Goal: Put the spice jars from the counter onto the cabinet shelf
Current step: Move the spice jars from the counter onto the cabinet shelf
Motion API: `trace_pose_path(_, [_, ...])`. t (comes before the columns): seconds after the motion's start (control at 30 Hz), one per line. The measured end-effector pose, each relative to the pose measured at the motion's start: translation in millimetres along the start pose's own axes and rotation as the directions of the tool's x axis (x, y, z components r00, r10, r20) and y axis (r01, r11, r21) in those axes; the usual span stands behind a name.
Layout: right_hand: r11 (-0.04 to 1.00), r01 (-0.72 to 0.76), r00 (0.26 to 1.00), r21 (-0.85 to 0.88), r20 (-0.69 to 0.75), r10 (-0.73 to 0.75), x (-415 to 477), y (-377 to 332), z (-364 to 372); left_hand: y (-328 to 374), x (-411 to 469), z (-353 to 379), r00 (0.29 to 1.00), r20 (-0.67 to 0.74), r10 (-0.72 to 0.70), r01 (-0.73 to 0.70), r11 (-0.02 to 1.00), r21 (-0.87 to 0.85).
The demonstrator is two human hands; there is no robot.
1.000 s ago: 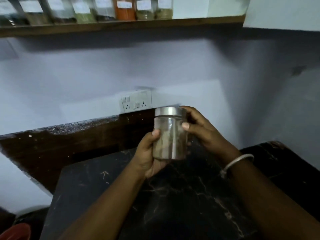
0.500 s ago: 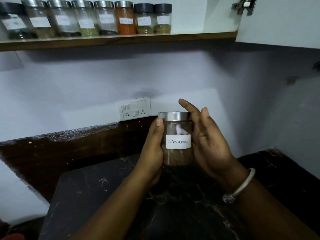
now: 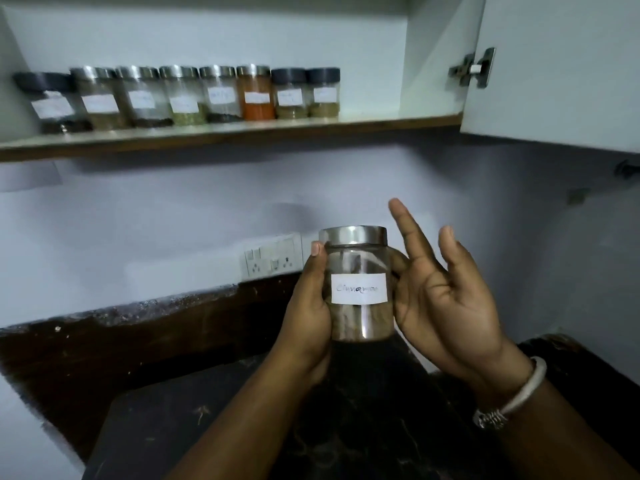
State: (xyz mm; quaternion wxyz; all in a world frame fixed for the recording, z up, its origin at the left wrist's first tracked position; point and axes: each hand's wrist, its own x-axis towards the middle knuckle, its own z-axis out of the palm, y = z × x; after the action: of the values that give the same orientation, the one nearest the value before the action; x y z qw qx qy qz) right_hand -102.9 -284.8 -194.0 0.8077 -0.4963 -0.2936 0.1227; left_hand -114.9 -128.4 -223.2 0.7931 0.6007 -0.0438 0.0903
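The left hand (image 3: 310, 303) is gripping the labelled jar (image 3: 358, 284) upright above the dark surface (image 3: 194, 431). The right hand (image 3: 446, 299), grip spread open, is touching it at 3 o'clock. Eight jars (image 3: 180, 97) are lining the cabinet shelf (image 3: 242, 135) at 11 o'clock.

Bare forearms, no sleeves; a pale bangle (image 3: 519, 396) circles the right wrist.

Held jar (image 3: 358, 285): white label (image 3: 359, 288), handwritten, reads roughly "Cinnamon", blurred. Above it, on the shelf (image 3: 381, 122), a row of jars (image 3: 180, 97) with white labels; writing there too smeared to read.
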Motion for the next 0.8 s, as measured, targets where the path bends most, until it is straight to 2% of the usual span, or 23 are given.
trace_pose_path(0.07, [0.966,0.071,0.996,-0.25,-0.038,-0.083,13,-16,-1,21,19,10,0.996,0.036,0.078,-0.079,0.997,0.025])
trace_pose_path(0.1, [0.896,0.128,0.987,-0.426,-0.032,-0.156,23,-28,1,36,33,16,0.99,0.057,0.132,-0.134,0.991,0.027])
trace_pose_path(0.17, [0.661,0.221,0.964,-0.717,0.059,-0.259,40,-48,1,61,55,30,0.966,0.126,0.226,-0.229,0.973,0.013])
trace_pose_path(0.2, [0.579,0.248,0.95,-0.777,0.079,-0.301,51,-66,4,79,69,37,0.948,0.165,0.271,-0.278,0.96,0.022])
trace_pose_path(0.33, [0.414,0.326,0.89,-0.85,0.128,-0.437,105,-129,0,151,125,51,0.887,0.302,0.35,-0.419,0.885,0.204])
trace_pose_path(0.4, [0.309,0.313,0.868,-0.898,0.139,-0.477,147,-156,-6,184,165,46,0.846,0.274,0.458,-0.534,0.728,0.43])
trace_pose_path(0.43, [0.248,0.284,0.858,-0.926,0.13,-0.497,173,-167,-11,198,188,39,0.805,0.251,0.537,-0.563,0.56,0.608])
trace_pose_path(0.47, [0.204,0.243,0.855,-0.948,0.11,-0.506,199,-177,-16,206,210,28,0.77,0.246,0.588,-0.51,0.336,0.792])
trace_pose_path(0.5, [0.193,0.197,0.86,-0.961,0.075,-0.505,225,-184,-23,209,229,13,0.774,0.251,0.581,-0.388,0.122,0.914])
trace_pose_path(0.53, [0.202,0.15,0.869,-0.968,0.032,-0.494,252,-188,-31,206,247,-4,0.823,0.233,0.518,-0.249,-0.04,0.968])
trace_pose_path(0.57, [0.212,0.109,0.879,-0.971,-0.006,-0.477,277,-190,-40,198,259,-20,0.886,0.188,0.424,-0.137,-0.148,0.98])
trace_pose_path(0.63, [0.189,0.05,0.901,-0.981,-0.038,-0.432,327,-185,-64,175,279,-44,0.958,0.095,0.271,-0.024,-0.254,0.967])
trace_pose_path(0.8, [0.105,-0.059,0.969,-0.993,-0.082,-0.231,427,-149,-127,158,306,-61,0.942,0.098,0.321,-0.016,-0.249,0.968])
